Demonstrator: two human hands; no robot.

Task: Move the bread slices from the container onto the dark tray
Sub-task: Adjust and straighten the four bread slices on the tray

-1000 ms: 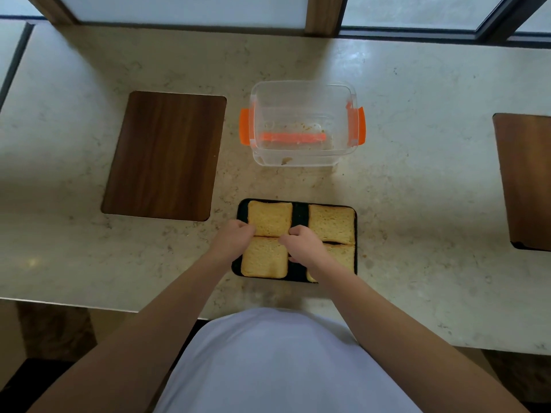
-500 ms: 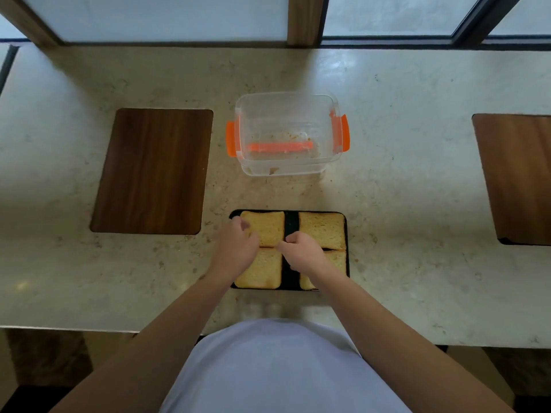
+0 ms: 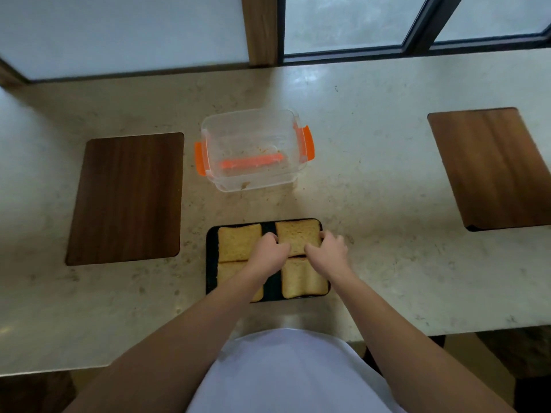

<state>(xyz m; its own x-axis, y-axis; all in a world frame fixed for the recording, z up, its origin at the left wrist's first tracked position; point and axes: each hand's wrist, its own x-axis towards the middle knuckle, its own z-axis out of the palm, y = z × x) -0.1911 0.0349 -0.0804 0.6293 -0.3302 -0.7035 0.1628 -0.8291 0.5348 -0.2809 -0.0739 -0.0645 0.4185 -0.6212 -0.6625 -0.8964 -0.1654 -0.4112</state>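
Observation:
The dark tray (image 3: 211, 242) lies near the counter's front edge with several toasted bread slices on it in two columns. My left hand (image 3: 269, 251) and my right hand (image 3: 328, 248) flank the far-right slice (image 3: 298, 235), curled fingers pressed on its left and right edges. The far-left slice (image 3: 238, 242) lies free. My left forearm covers part of the near-left slice (image 3: 228, 272), and the near-right slice (image 3: 302, 283) sits below my right hand. Behind the tray, the clear container (image 3: 256, 184) with orange clips holds only crumbs.
A dark wooden board (image 3: 125, 198) lies on the pale stone counter (image 3: 372, 204) left of the container, and another wooden board (image 3: 495, 168) lies far right. Windows and a wooden post run along the counter's back edge.
Both hands have moved from the left-column slices to the far-right slice. The head view has shifted, so the tray now appears lower and the windows show.

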